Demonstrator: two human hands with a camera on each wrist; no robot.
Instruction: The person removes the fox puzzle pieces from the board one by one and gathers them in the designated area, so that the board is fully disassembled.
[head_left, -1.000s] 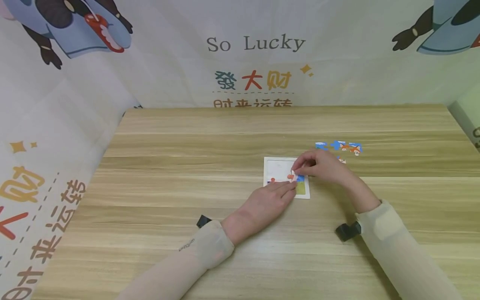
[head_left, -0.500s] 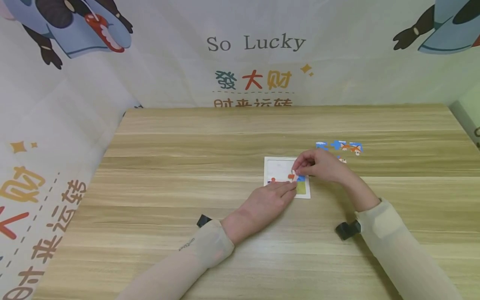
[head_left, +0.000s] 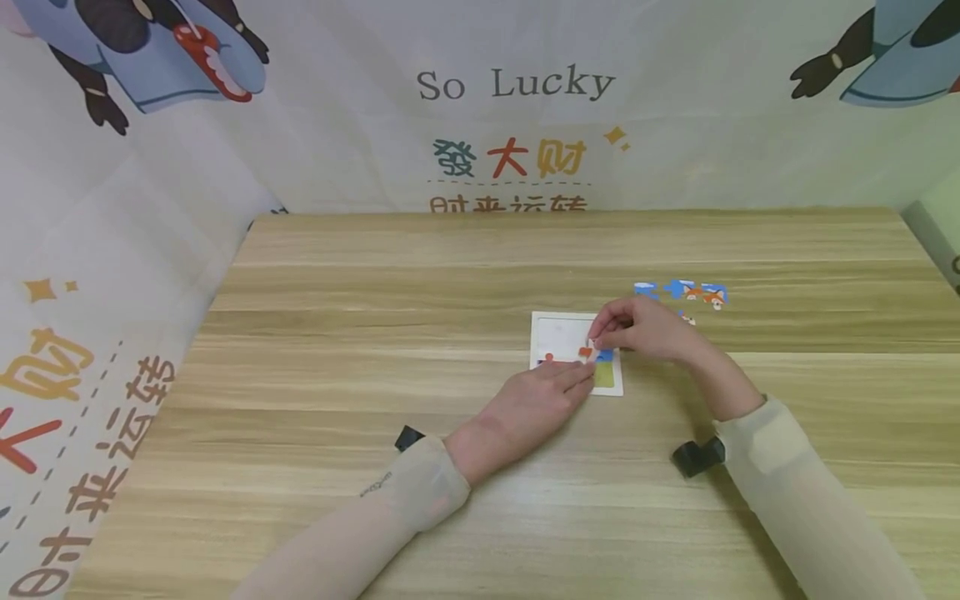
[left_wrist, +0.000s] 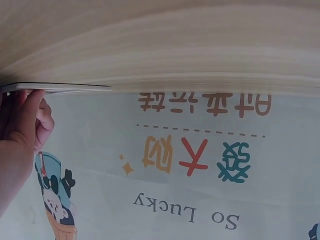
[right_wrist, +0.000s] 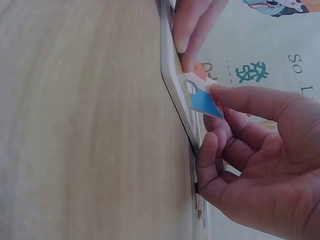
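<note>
If pressed while tilted, the right hand's (head_left: 648, 331) pinched jigsaw piece (right_wrist: 204, 101) may be bent; the left hand (head_left: 528, 408) is outstretched.

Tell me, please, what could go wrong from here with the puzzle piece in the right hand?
The right hand pinches the puzzle piece at a tilt above the tray, so pressing now might bend its edge. The left hand lies flat over the tray, its fingertips close to the piece, and could nudge pieces there. One of the loose pieces is partly hidden behind the right hand, which may brush it.
</note>
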